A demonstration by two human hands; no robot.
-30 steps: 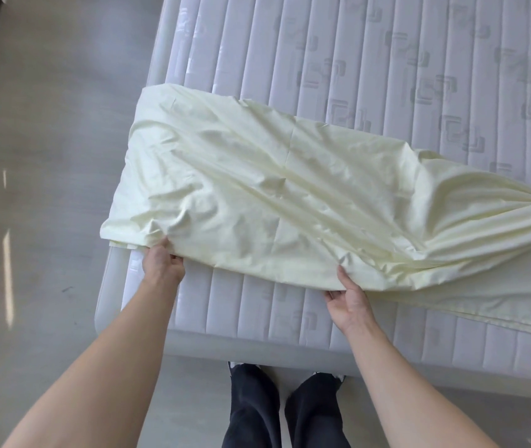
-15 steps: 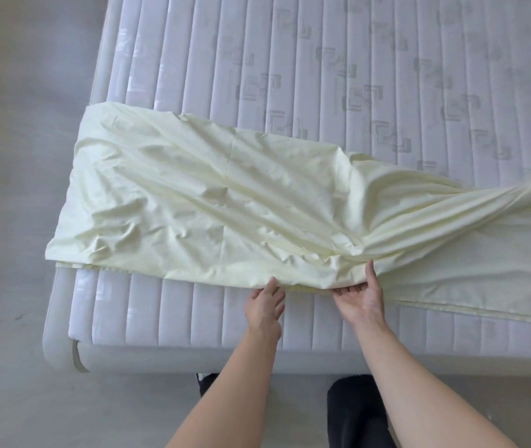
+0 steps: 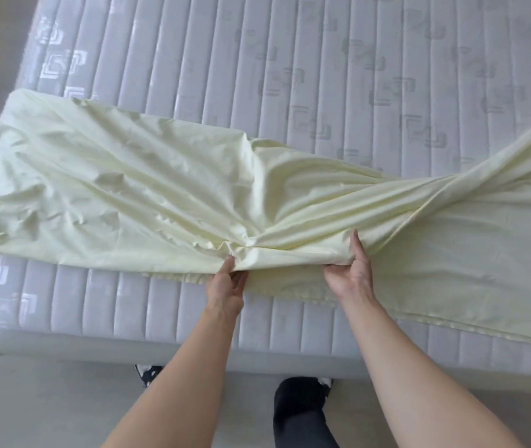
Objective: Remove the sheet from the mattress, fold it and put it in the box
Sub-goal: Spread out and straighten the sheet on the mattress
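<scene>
While the white quilted mattress with ribbed channels stands on a pale grey floor, the pale yellow cotton sheet lies crumpled across its near part, its near edge pinched by the left hand and gripped by the right hand beside it.

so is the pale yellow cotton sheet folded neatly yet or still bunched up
Partly folded, not neat: the pale yellow sheet lies doubled, wrinkled and twisted across the white quilted mattress; left hand and right hand pinch its near edge.
</scene>
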